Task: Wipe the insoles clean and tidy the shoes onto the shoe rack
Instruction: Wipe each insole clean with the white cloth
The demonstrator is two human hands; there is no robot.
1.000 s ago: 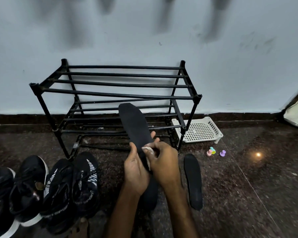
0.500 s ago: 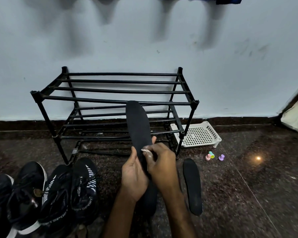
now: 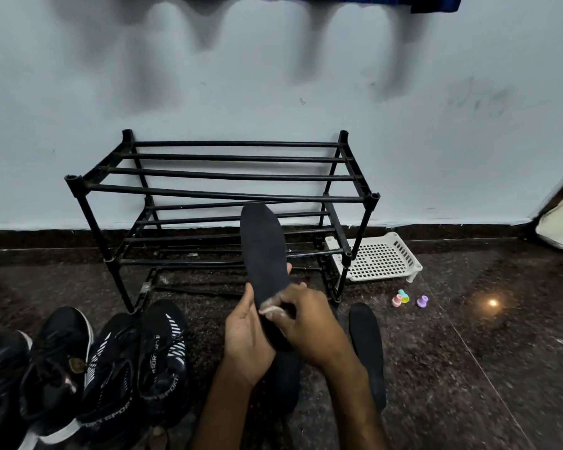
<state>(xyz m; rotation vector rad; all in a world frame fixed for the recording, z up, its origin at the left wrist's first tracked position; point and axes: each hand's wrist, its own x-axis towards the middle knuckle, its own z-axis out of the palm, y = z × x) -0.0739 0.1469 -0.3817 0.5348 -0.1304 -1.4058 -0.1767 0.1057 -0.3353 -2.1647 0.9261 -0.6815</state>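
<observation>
An insole [image 3: 264,251] is held upright in front of the rack [image 3: 221,193], with its toe raised before the rack's lower bars and its heel lowered below the wrists. It is gripped by the left hand [image 3: 246,332]: the thumb is laid along the insole's left edge and a fingertip is seen wrapped round its right edge. A small whitish wipe [image 3: 272,309] is pinched by the right hand [image 3: 306,323] and pressed against the insole's face. A second insole [image 3: 368,352] is laid flat on the floor [image 3: 468,368], in front of the rack's right end. Black shoes [image 3: 163,355] are lined up side by side on the floor in front of the rack's left end. A white perforated tray [image 3: 377,258] is set just beside the rack's right legs, and small coloured pieces [image 3: 403,298] are scattered on the floor to the right of the rack's front corner.
</observation>
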